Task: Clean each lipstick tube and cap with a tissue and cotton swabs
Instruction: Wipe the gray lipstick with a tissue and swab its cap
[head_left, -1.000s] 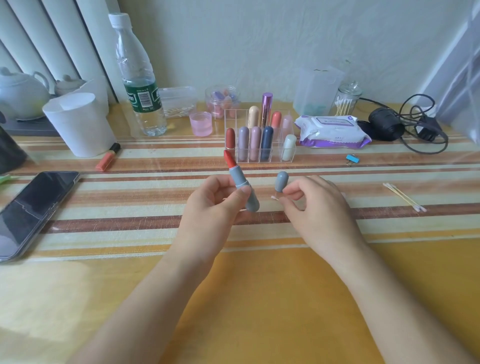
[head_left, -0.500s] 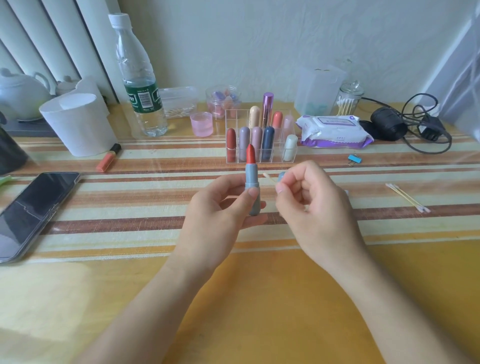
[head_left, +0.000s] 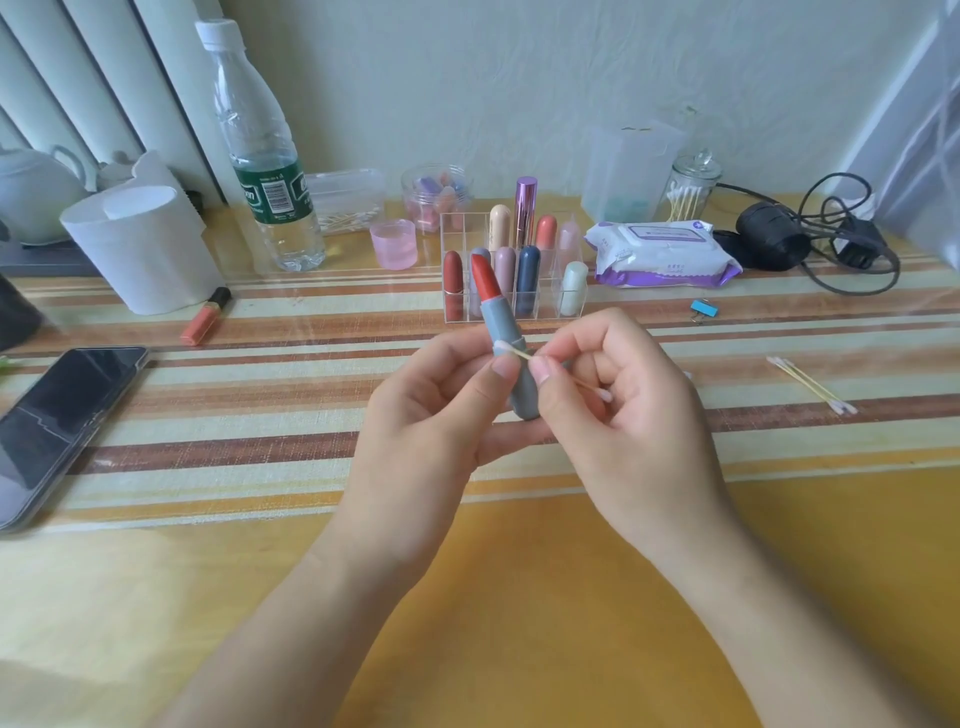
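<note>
Right now the left hand (head_left: 431, 415) grips the grey lipstick tube (head_left: 501, 317) round its lower half, thumb on the front. The tube is near upright, tipped slightly left, and held above the table at centre. Beside it the right hand (head_left: 623, 410) pinches a cotton swab (head_left: 519, 355) between thumb and forefinger, its left tip touching the tube's collar ridge. The red bullet (head_left: 485, 280) is wound out and bare just above that tip.

Risks:
- The swab could skid up off the ridge, pick up red and smear it over the grey shell.
- Pushing too hard could twist the tube in the fingers or nick the bullet.

The cap is not clearly seen; it may be tucked in the right hand, but I cannot tell. Farther out, the clear organizer (head_left: 452, 228) holds more lipsticks, and spare swabs (head_left: 810, 384) lie to the right.
</note>
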